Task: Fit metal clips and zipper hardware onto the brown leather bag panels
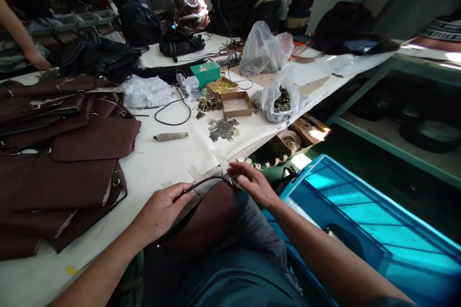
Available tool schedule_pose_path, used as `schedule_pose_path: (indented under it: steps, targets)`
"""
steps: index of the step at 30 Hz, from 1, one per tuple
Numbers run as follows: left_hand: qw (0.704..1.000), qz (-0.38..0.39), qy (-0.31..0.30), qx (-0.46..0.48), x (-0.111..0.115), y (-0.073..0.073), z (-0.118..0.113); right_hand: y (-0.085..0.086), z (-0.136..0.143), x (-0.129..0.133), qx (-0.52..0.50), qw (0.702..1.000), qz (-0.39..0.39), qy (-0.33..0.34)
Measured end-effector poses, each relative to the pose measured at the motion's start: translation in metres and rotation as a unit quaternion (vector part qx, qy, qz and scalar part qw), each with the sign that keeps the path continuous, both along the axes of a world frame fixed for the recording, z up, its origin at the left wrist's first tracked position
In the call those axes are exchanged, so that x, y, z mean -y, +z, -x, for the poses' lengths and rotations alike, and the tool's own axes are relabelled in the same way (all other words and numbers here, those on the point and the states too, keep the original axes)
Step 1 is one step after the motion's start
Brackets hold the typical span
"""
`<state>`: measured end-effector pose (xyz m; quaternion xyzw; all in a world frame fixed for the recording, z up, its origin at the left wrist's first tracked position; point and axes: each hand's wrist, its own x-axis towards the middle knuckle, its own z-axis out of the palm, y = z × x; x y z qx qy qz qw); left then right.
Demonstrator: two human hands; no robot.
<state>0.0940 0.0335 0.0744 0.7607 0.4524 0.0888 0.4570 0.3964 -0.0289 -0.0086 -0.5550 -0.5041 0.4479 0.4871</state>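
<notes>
1. The room has a long white work table (151, 151), with black bags and plastic heaped at the back, at twelve o'clock from the person's lap.
2. Far off at ten o'clock, another person's bare hand (38, 59) is beside the dark things. Nearer, between nine and ten o'clock, lies a tall pile of dark brown leather bag parts (86, 177). They lie flat on each other, maybe to save room.
3. The left hand (158, 213) is at nine o'clock. Its thumb and fingers are closed in a pinch on the rim, likely to keep it from slipping.
4. At eleven o'clock lies a thin tool with a wrapped grey handle (171, 136), seemingly put there to be easy to grab.
5. The dark brown leather piece with a thin black rim (216, 211) is on the lap, between both hands. The legs seem to prop it up.
6. At twelve o'clock are small flat grey metal plates (221, 129), in a loose heap, probably so fingers can pick one.
7. The right hand (254, 187) is near one o'clock, fingers half bent at the rim's far end. I cannot tell if it grips.
8. At three o'clock, a big bright blue plastic bin (302, 177) stands close by.
</notes>
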Motion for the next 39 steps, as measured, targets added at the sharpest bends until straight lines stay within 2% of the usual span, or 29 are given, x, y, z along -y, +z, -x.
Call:
schedule_pose_path:
  steps: [1,2,3,7,12,15,19,23,25,29,33,35,37,39]
  targets:
    - [1.0,0.008,-0.003,0.007,0.0,-0.001,-0.001,0.006,0.011,0.004,-0.03,0.996,0.013,0.083]
    - [1.0,0.015,-0.004,0.013,0.001,-0.001,-0.002,0.011,0.022,0.006,-0.054,0.989,0.031,0.134]
    - [1.0,0.022,-0.005,0.018,0.002,-0.002,-0.003,0.015,0.031,0.008,-0.072,0.984,0.051,0.155]
    - [1.0,0.019,0.005,-0.003,0.005,0.0,-0.003,0.022,0.054,0.008,-0.109,0.981,0.085,0.138]
    - [0.992,-0.059,0.026,-0.106,0.01,0.005,-0.007,0.029,0.056,0.013,-0.052,0.985,0.017,0.164]
    - [0.998,-0.037,0.005,-0.055,0.011,0.004,-0.007,0.033,0.049,0.018,-0.037,0.988,-0.005,0.148]
    - [0.995,0.06,-0.066,0.052,0.013,0.001,-0.002,0.033,0.036,0.028,-0.035,0.99,-0.008,0.137]
    - [0.981,0.153,-0.066,0.101,0.02,0.002,0.003,0.025,0.026,0.04,-0.052,0.993,-0.006,0.108]
    - [0.979,0.165,-0.062,0.103,0.025,0.004,0.003,0.023,0.024,0.044,-0.067,0.993,-0.004,0.102]
    - [0.987,0.13,-0.035,0.091,0.03,-0.001,0.004,0.024,0.027,0.051,-0.074,0.993,-0.005,0.091]
    - [0.996,0.072,-0.004,0.058,0.026,-0.018,0.005,0.032,0.027,0.06,-0.081,0.995,0.005,0.064]
    - [0.999,0.019,0.005,0.042,0.018,-0.026,0.004,0.036,0.019,0.067,-0.097,0.994,0.025,0.037]
    - [0.998,-0.05,0.031,0.024,0.008,-0.032,0.006,0.038,0.002,0.079,-0.116,0.991,0.058,-0.029]
    - [0.992,-0.106,0.071,0.011,-0.002,-0.039,0.011,0.038,-0.022,0.099,-0.127,0.977,0.082,-0.149]
